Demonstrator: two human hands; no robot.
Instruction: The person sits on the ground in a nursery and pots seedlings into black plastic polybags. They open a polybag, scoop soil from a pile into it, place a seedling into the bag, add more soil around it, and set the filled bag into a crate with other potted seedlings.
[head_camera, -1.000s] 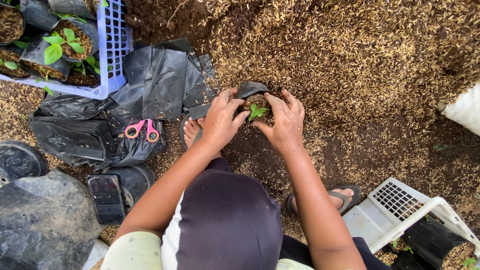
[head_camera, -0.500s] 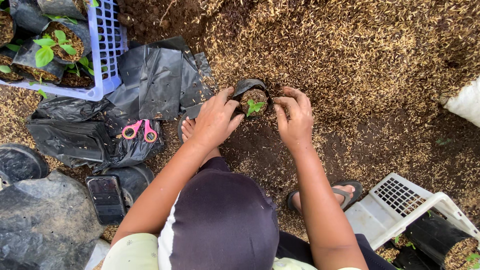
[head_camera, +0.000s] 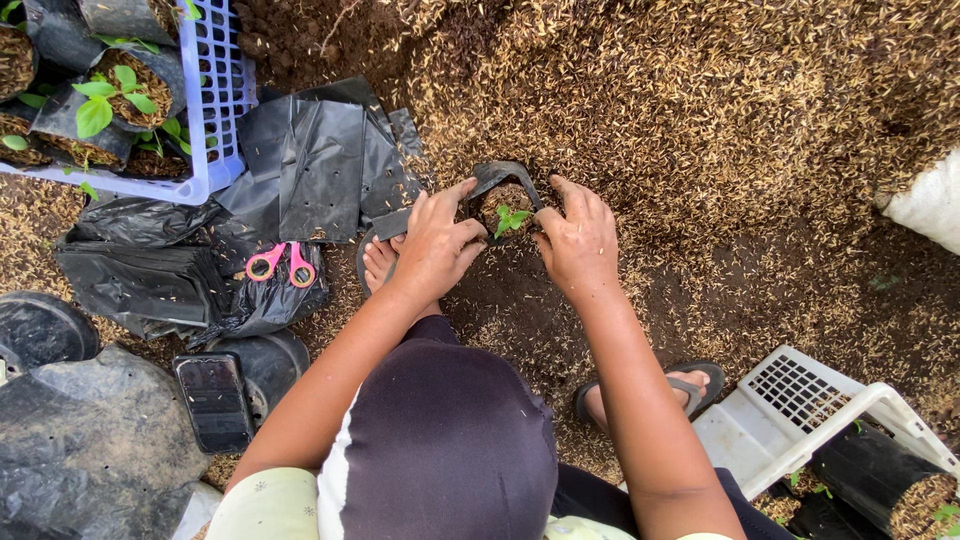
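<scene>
1. The left hand (head_camera: 432, 243) and right hand (head_camera: 578, 240) curl their fingers around a small black grow bag (head_camera: 505, 195), gripping it from either side.
2. The bag stands on the husk-strewn ground (head_camera: 700, 120) just ahead of the person's knees, with a green seedling (head_camera: 511, 218) in its soil.
3. Left of it lie flat black bags (head_camera: 320, 165), with pink scissors (head_camera: 281, 263) on them.
4. Beyond sits a lilac crate (head_camera: 215, 110) of potted seedlings; a phone (head_camera: 213, 400) lies near the left elbow.
</scene>
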